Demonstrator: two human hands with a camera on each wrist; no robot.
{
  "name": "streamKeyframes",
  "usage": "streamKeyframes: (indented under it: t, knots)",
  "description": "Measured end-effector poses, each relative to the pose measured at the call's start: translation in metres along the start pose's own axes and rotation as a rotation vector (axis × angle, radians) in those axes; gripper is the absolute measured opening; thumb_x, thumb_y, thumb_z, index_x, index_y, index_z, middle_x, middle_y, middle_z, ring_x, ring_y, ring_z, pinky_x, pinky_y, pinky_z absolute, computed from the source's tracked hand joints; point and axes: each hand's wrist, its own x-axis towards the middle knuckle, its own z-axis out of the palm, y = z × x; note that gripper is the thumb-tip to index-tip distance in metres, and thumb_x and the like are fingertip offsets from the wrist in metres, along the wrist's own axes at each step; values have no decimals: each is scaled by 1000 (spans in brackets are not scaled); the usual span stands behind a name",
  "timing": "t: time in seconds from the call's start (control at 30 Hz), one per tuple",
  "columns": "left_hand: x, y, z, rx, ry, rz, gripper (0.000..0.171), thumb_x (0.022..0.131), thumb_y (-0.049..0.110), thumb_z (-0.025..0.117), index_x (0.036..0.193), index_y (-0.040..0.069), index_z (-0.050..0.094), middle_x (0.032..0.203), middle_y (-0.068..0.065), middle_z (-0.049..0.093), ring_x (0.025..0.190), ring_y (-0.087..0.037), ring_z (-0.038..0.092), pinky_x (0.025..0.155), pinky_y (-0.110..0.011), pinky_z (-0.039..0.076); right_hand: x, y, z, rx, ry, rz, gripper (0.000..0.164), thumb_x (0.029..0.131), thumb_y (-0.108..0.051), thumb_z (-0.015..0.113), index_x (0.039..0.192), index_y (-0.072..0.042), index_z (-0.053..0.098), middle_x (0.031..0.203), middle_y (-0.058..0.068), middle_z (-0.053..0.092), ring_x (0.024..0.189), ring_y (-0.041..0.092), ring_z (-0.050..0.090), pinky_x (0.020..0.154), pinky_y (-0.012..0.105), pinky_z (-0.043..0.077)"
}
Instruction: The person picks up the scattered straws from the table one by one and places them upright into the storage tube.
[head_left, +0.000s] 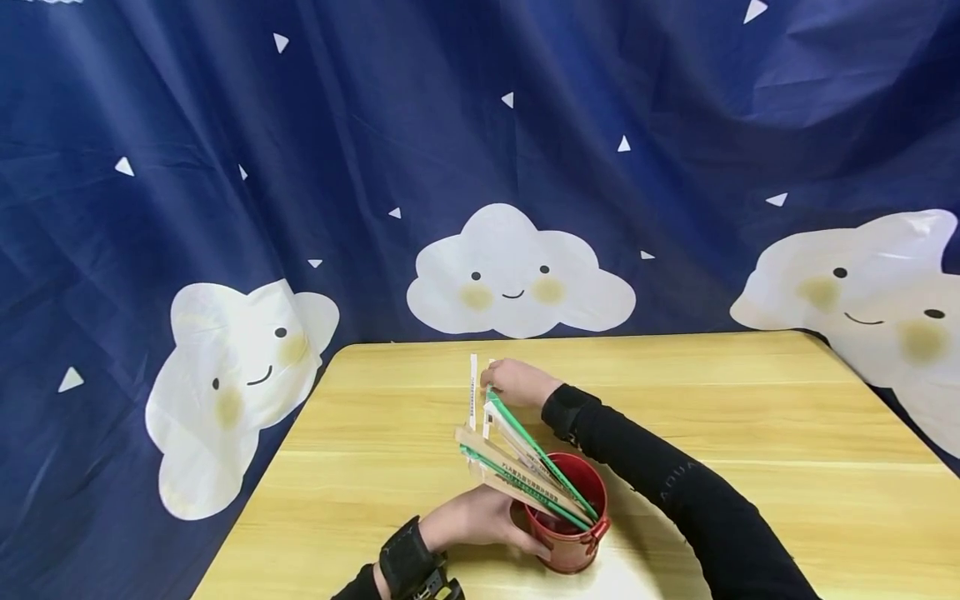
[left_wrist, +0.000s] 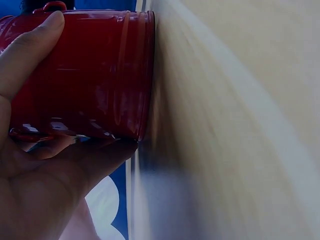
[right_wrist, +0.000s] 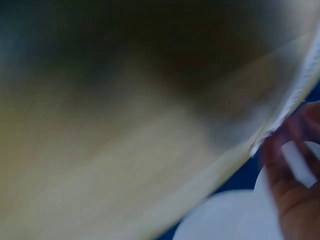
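In the head view a red metal bucket stands near the table's front, with several long paper-wrapped straws in green, brown and white leaning out to the left. My left hand holds the bucket's left side; the left wrist view has its thumb along the red wall and fingers underneath at the other side. Beyond the bucket, my right hand pinches a slim white wrapped straw, which passes under its fingertips. The right wrist view is blurred, with a white strip among the fingers.
Another white wrapped straw lies on the wooden table, left of the right hand. Behind the table hangs a dark blue curtain with white clouds.
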Motion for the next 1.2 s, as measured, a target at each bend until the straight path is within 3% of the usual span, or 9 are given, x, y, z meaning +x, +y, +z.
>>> streamKeyframes:
  t: [0.13,0.27,0.4,0.63,0.8,0.97,1.2]
  knots:
    - [-1,1,-1,39,6,4,88,82,10,86,154,15,37,150,-1,49,137,-11,47,115,-30,41,10,-13,-3,114,-23,315,13,99,-14,66,100,-2,65,89,11,66,85,25,64,79,37,56]
    - [-1,1,-1,48,-7,8,86,83,11,85,154,15,37,150,-1,49,137,-10,47,115,-29,40,20,-25,-9,132,-108,458,17,95,-16,70,87,-3,63,77,8,59,71,20,53,70,33,48]
    - [-2,1,-1,51,0,13,86,83,10,86,153,13,37,150,-2,49,136,-10,47,115,-29,40,27,-31,-12,122,-135,499,18,89,-6,69,75,-6,57,71,4,52,68,19,41,65,31,36]
    - [-2,2,0,34,-6,14,85,82,8,85,153,11,38,149,-4,50,136,-9,48,114,-29,41,33,-29,-5,132,-98,578,25,86,5,65,69,-8,51,69,4,47,68,20,40,64,30,37]
    - [-3,14,-3,70,2,32,83,82,7,85,151,7,39,147,-8,51,135,-9,48,113,-29,43,39,-24,0,162,-77,635,19,90,3,63,76,-7,57,72,4,53,68,20,45,64,30,40]
    - [-2,33,-8,90,1,28,80,82,5,85,149,3,41,145,-10,53,134,-8,48,113,-28,42,41,-23,-2,192,-93,729,19,93,-2,64,77,-7,57,72,5,48,67,22,44,59,31,37]
    - [-1,38,-8,94,-15,9,80,81,3,85,148,1,41,146,-15,51,136,-10,46,114,-28,41,34,-18,-7,222,-74,712,16,87,-7,71,78,-9,58,71,5,52,61,22,47,51,31,38]
